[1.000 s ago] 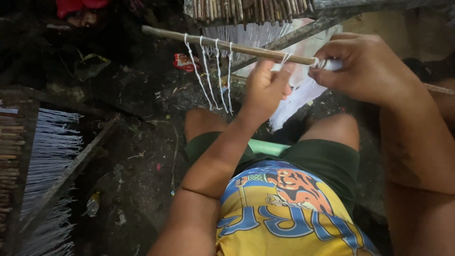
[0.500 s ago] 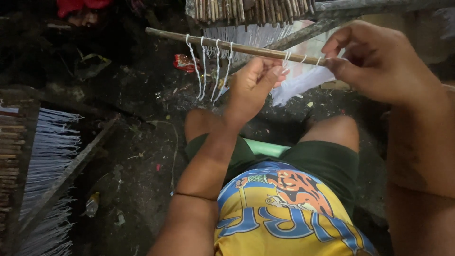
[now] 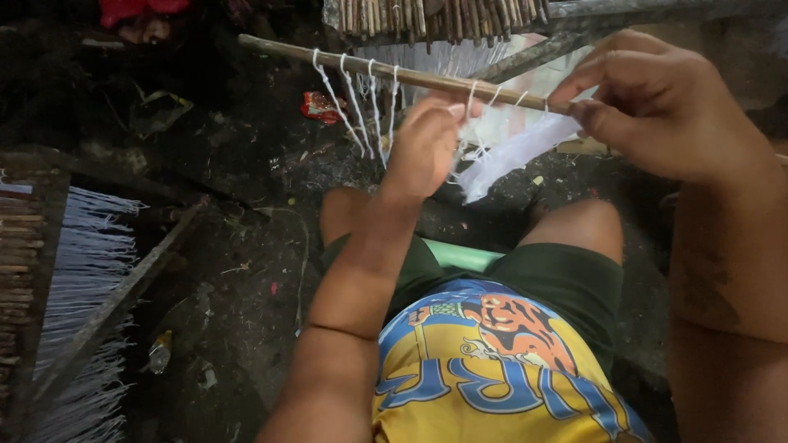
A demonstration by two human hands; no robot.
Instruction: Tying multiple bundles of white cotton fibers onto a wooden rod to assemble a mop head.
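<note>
**Stick across the top of the frame, both hands on its right half**

Stick (image 3: 410, 75) is the thing to read here: a thin wooden rod whose long axis runs from the upper left of the frame down slightly toward the upper right, with white string loops (image 3: 361, 107) hanging from it at intervals.

Head view: the right hand (image 3: 665, 111) meets the rod at its right end, thumb and forefinger pressed together on the wood and on a loose bunch of white strands (image 3: 509, 156) that trails down toward centre frame. The left hand (image 3: 423, 148) sits just left of it at mid-frame, fingers curled together on the threads right under the rod (whether they touch the wood itself I cannot tell). The right hand is the one nearer the rod's end; the left end juts free toward the upper left.

Above, a bundle of sticks (image 3: 435, 16) lies close along the top edge. Below the rod, the knees and dark floor (image 3: 230, 246) leave open room.
</note>
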